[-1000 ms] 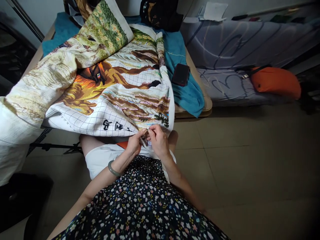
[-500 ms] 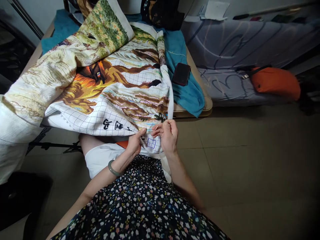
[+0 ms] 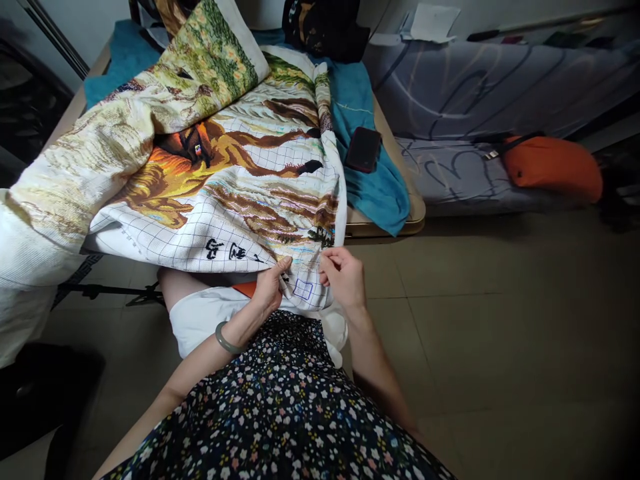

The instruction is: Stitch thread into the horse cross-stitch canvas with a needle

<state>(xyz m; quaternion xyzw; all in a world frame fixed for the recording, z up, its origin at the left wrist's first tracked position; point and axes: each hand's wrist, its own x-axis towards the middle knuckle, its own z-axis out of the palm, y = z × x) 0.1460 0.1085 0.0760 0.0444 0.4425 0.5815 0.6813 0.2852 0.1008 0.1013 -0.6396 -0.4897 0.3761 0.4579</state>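
Note:
A large cross-stitch canvas with brown, orange and green stitching and a printed grid spreads from the table down to my lap. My left hand grips its near edge, thumb on top, beside black stitched characters; the fingers underneath are hidden. At the canvas's lower right corner, my right hand has its thumb and forefinger pinched together over the fabric near the white border. What lies in that pinch, perhaps something thin, is too small to make out. A blue outlined square shows on the canvas between the hands.
A dark phone lies on the teal cloth covering the low table, right of the canvas. Behind stands a black bag. To the right, an orange bag rests on a grey patterned sofa. Tiled floor runs below.
My right hand has shifted slightly right and down, its fingers drawing into a pinch beside the border. The left hand keeps its hold on the canvas.

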